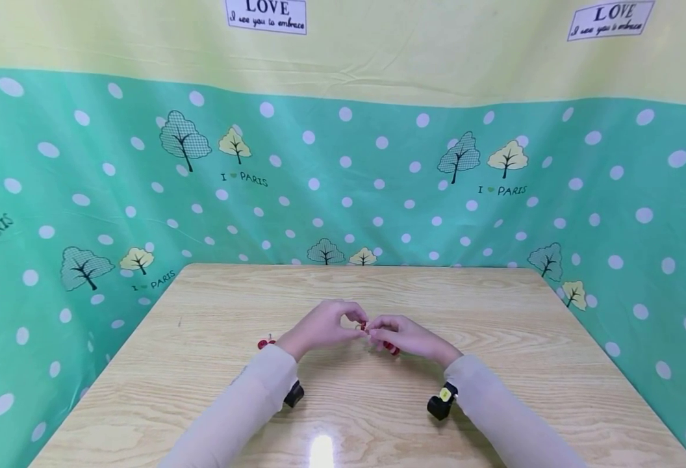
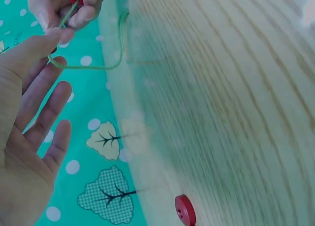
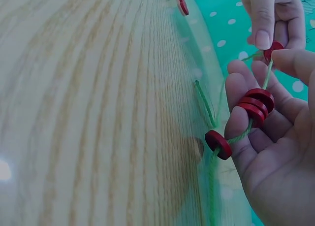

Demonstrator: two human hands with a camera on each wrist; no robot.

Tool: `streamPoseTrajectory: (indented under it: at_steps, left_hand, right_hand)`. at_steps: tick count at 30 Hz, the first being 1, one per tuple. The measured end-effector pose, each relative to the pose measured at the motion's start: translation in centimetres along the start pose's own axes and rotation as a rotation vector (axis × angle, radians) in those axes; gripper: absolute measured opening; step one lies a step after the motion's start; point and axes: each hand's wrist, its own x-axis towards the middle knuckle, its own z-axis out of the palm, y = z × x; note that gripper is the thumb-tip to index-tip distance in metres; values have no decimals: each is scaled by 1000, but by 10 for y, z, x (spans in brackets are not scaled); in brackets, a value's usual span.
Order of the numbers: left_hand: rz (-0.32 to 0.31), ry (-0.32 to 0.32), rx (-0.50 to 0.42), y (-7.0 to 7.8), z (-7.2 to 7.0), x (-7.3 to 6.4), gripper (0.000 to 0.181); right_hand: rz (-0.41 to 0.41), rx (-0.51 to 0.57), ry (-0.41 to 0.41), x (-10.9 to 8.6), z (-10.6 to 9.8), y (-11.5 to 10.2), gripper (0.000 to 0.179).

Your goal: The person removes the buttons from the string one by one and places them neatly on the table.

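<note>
Both hands meet above the middle of the wooden table. My left hand point(image 1: 327, 326) pinches a red button point(image 3: 273, 51) between thumb and index finger, its other fingers spread. A green string point(image 2: 93, 67) passes at that button and trails off in a loose loop. Facing it, my right hand point(image 1: 408, 338) pinches the string close beside the same button, palm turned up in the right wrist view. Several red buttons point(image 3: 257, 108) threaded on the string lie across its curled fingers. One more strung button point(image 3: 218, 145) hangs just off the fingers.
Loose red buttons point(image 1: 264, 344) lie on the wooden table point(image 1: 232, 292) beside the left wrist, one point(image 2: 185, 210) showing near the left wrist camera. A green dotted curtain point(image 1: 343, 169) hangs behind the table and along both sides.
</note>
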Motion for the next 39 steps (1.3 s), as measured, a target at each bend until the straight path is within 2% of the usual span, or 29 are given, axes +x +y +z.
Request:
streamPoseTrajectory:
  at_steps: [9,13,20,27,31,39]
  left_hand:
    - [10,9,-3,-6,-4,-2,29]
    - [14,25,-29,-7,-8,-5,26]
    - [-18,59,-96,-10,-11,-11,23]
    - [-10,68,-131,-15,-12,-14,22]
    - [-14,80,-127,-17,-16,-17,22]
    - [-66,97,-93,-25,-25,-26,22]
  right_hand:
    - [20,-14,12,1,0,3,36]
    - [25,-16,12,1,0,3,36]
    - [16,-15,13,-3,1,0,35]
    - [29,-12,18,-3,2,-1,35]
    - [24,-3,16,-3,2,0,35]
    - [25,-20,18,-2,2,3,35]
